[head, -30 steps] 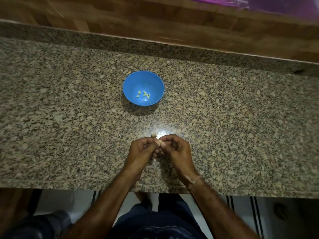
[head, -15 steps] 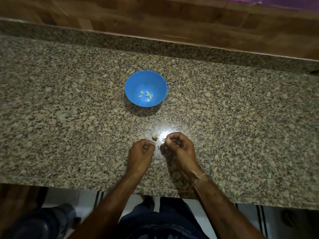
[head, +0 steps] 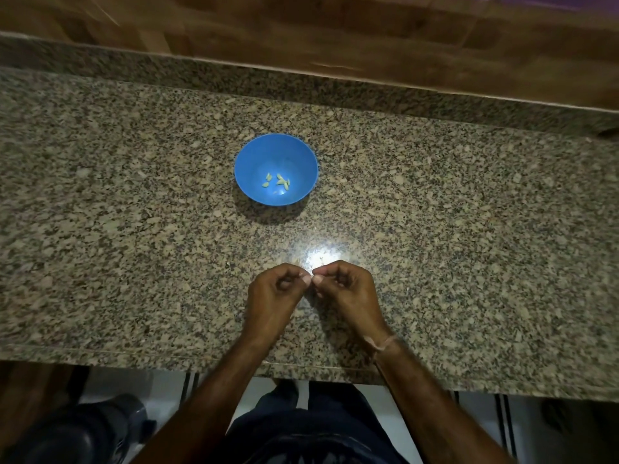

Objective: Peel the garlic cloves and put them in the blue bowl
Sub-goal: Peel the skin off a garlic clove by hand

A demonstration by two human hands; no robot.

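A blue bowl stands on the granite counter, with several pale peeled garlic cloves lying in its bottom. Well in front of the bowl, near the counter's front edge, my left hand and my right hand are curled, and their fingertips meet. Thumbs and forefingers of both hands pinch a small garlic clove between them. That clove is almost wholly hidden by the fingertips.
A bright glare lies on the counter just beyond my fingers. A raised granite ledge and a wooden wall close the back. The counter's front edge runs under my forearms.
My hands had drawn apart half a second ago, and have come back together with fingertips touching. The small garlic piece seen on the counter beyond my left hand is no longer visible.
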